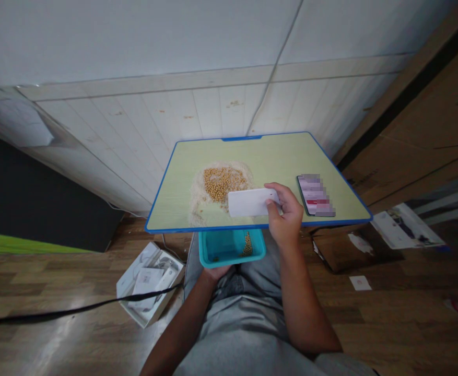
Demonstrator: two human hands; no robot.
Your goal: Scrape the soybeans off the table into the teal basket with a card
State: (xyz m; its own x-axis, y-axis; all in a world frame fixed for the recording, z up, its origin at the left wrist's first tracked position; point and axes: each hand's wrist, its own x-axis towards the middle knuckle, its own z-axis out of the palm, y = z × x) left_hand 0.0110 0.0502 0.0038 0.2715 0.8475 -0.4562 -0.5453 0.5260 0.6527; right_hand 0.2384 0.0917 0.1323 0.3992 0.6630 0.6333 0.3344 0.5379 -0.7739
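Pinching a smooth, rectangular white card (pixel 249 202) in the right hand (pixel 286 215), near round tan soybeans (pixel 218 183) ringed by fine pale grains (pixel 198 197) on a blue-rimmed tabletop (pixel 279 156), with the left hand (pixel 216 271) beneath a turquoise tub (pixel 224 244), grip unclear.

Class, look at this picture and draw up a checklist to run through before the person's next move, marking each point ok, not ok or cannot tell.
1. White card held by the right hand: ok, gripped at one end.
2. Teal tray supported: ok, the left hand is beneath it.
3. Left-hand grip secure: cannot tell, the tray hides the fingers.
4. Golden beans on the table separate from the pale grains: not ok, grains lie around them.
5. Phone clear of the pile: ok, it lies beyond the right hand.
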